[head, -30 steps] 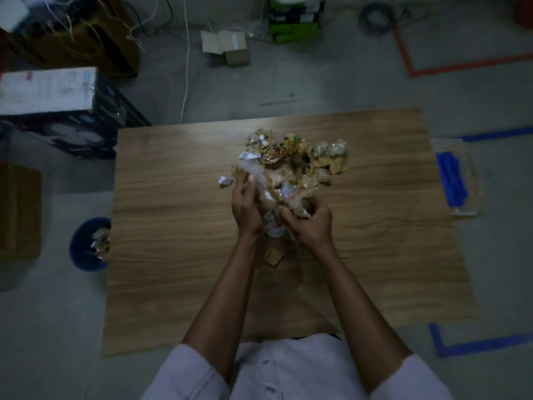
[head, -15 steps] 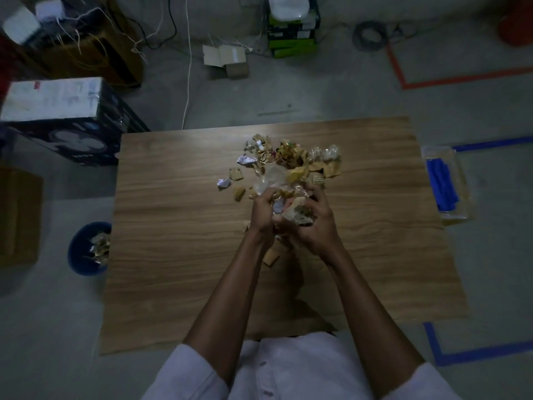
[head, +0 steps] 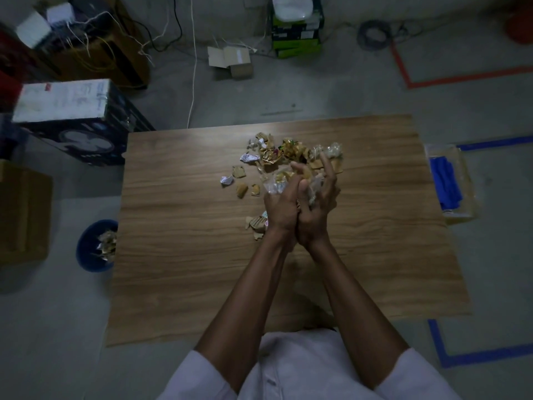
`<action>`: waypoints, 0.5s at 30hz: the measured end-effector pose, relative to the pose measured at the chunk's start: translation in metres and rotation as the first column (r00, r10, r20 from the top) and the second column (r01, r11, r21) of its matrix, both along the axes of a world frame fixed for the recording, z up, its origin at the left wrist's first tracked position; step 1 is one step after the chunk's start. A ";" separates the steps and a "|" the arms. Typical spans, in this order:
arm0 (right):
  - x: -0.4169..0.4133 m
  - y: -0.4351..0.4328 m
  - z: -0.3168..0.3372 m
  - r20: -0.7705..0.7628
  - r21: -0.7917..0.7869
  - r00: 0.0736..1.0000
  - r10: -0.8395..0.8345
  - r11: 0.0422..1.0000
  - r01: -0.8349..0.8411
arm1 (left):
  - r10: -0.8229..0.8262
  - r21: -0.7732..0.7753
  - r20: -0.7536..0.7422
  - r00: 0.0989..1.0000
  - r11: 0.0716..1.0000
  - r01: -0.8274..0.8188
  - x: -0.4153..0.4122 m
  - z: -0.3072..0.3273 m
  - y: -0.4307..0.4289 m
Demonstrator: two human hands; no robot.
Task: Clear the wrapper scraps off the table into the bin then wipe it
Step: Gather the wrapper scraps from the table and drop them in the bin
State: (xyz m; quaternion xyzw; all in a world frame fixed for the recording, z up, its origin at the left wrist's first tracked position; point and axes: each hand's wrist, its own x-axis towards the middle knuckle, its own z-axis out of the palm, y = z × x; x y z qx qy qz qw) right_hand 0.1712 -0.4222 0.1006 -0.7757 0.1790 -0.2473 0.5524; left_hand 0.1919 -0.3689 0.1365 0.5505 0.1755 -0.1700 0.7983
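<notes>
Head view: both hands are pressed together over the middle of the worktop. The left hand and right hand meet palm to palm, fingers curled in, clamping a handful of crinkled wrappers between them. The rest of the scraps lie in a loose heap just beyond the fingertips. A few strays sit to the left of it, and a few more beside the left wrist.

The step in hand looks like gathering a load for the bin, which stands on the floor off the worktop's left edge and already holds some scraps. The next move calls for keeping the hands tight together while swinging left and low over the rim, since light foil and film could slip out from below. Several more handfuls seem needed before wiping. A blue cloth in a clear tray on the floor to the right is probably for that.

A dark box on the left shows a fan picture and handwriting on its white top, too faint to read. No brand is legible on the scraps.
</notes>
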 end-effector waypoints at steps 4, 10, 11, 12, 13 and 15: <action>-0.007 0.003 -0.005 -0.151 0.184 0.982 0.112 0.979 -0.084 | 0.117 0.088 0.036 0.992 0.989 -0.120 0.001 0.000 -0.004; -0.023 -0.008 0.016 -0.045 0.409 0.973 0.228 0.892 -0.191 | 0.121 0.044 -0.222 0.968 0.992 -0.114 0.016 -0.003 0.002; -0.026 -0.008 0.015 -0.060 0.322 0.958 0.279 0.914 -0.246 | 0.047 0.060 -0.241 0.969 0.998 -0.034 0.016 -0.003 0.011; -0.027 -0.006 0.013 -0.088 0.205 0.939 0.332 0.929 -0.309 | -0.028 0.079 -0.231 0.973 0.996 0.048 0.013 -0.003 0.019; -0.028 -0.004 0.011 -0.103 0.103 0.928 0.357 0.932 -0.347 | -0.116 0.071 -0.233 0.965 0.988 0.136 0.009 0.001 0.026; -0.026 0.001 0.010 -0.031 -0.039 0.956 0.291 0.956 -0.292 | -0.263 -0.064 -0.246 0.933 0.965 0.256 0.000 0.005 0.031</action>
